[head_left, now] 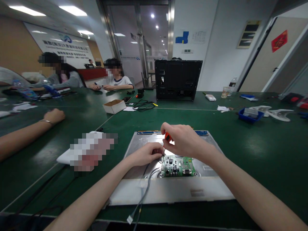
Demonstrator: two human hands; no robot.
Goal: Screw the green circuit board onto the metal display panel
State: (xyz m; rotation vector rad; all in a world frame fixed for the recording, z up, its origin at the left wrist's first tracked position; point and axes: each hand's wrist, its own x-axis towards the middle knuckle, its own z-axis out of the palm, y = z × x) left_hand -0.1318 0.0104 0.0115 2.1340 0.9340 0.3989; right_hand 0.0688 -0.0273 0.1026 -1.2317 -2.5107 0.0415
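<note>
Rectangular green circuit board [191,164] dotted with black and silver parts [175,168]

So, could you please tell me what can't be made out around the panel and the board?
All in the head view:
- Tip of the orange tool: hidden by the fingers of the right hand.
- What, if anything, the left hand pinches: its own fingers cover it.
- Middle of the blue strip: behind the right hand.
- Markings on the green board: too small.
- Neighbouring person's forearm: cut off by the left edge.
</note>
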